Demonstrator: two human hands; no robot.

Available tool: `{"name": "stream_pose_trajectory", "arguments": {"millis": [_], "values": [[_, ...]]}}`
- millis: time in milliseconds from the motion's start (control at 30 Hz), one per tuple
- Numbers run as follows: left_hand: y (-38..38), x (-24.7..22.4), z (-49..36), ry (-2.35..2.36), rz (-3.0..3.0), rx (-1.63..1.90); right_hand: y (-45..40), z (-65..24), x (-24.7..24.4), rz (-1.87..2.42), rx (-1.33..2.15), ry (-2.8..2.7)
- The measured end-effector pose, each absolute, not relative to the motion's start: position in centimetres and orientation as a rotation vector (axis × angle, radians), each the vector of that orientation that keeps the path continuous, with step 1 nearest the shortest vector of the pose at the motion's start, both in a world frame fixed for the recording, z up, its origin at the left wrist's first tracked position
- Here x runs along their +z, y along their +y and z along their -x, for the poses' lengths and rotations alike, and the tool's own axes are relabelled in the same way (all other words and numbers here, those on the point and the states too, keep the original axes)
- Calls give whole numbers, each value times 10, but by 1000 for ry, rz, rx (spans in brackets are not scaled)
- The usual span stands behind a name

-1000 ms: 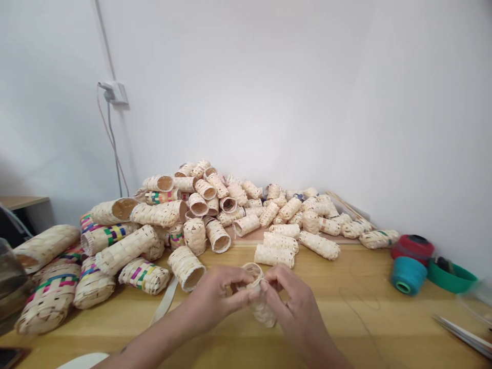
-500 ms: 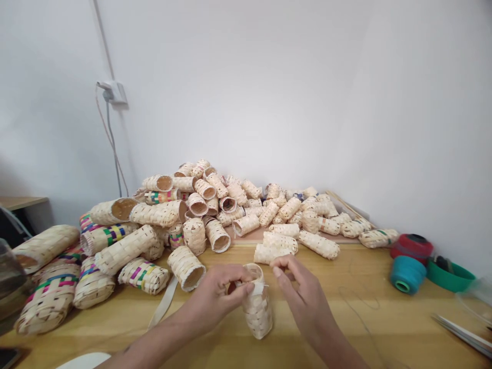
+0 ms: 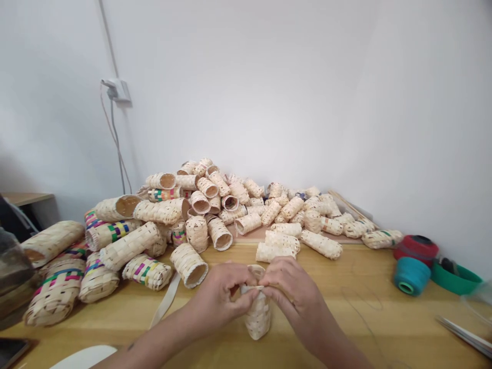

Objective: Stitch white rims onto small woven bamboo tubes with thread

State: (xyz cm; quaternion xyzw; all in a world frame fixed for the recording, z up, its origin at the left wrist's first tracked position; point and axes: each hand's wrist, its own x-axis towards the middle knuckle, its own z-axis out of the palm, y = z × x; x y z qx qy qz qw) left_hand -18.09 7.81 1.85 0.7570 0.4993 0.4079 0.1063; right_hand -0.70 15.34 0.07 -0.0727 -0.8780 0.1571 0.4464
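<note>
A small pale woven basket (image 3: 257,319) stands before me on the wooden table, its mouth facing up and away. My left hand (image 3: 229,291) pinches the near left part of its rim between thumb and fingers. At the same rim, my right hand (image 3: 292,297) is closed, thumb and fingertips pressed together close to the left thumb. A white strip (image 3: 246,289) shows along the rim at the left fingertips. What else lies between the right fingertips is too small to make out.
A large heap of woven baskets (image 3: 200,202) fills the back and left. A pale flat strip (image 3: 167,300) lies left of my hands. To the right are a teal thread spool (image 3: 412,277), a red spool (image 3: 415,250), a green dish (image 3: 455,279) and scissors (image 3: 465,333).
My right hand has moved left and closed at the basket's rim, meeting the left fingertips. The left hand keeps its pinch. The whole view has shifted slightly.
</note>
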Motion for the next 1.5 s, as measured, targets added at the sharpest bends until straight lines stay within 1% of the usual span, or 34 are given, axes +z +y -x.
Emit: {"name": "stream_pose_trajectory", "arguments": {"millis": [133, 200, 333, 433, 567, 667, 800, 867, 933, 1067, 1267, 1500], "values": [[76, 19, 181, 1427, -2159, 1214, 150, 4, 6, 195, 469, -2209], [76, 19, 183, 1378, -2014, 1265, 149, 2, 7, 202, 484, -2213], [79, 15, 191, 1278, -1640, 1485, 148, 1, 10, 227, 512, -2222], [82, 9, 192, 1274, -1509, 1481, 148, 1, 11, 236, 527, -2230], [82, 0, 187, 1324, -1569, 1308, 148, 1, 11, 233, 507, -2225], [80, 1, 187, 1371, -1624, 1364, 149, 1, 11, 239, 514, -2218], [77, 8, 190, 1388, -1990, 1497, 149, 1, 9, 247, 526, -2217], [77, 12, 189, 1363, -2195, 1434, 149, 2, 8, 250, 532, -2205], [77, 14, 187, 1373, -2276, 1344, 149, 3, 6, 264, 534, -2186], [77, 18, 185, 1383, -2210, 1261, 149, 4, 1, 284, 484, -2155], [80, 21, 188, 1346, -2103, 1269, 152, 5, 1, 184, 413, -2166], [82, 20, 190, 1386, -2092, 1249, 154, 5, 1, 186, 398, -2153]]}}
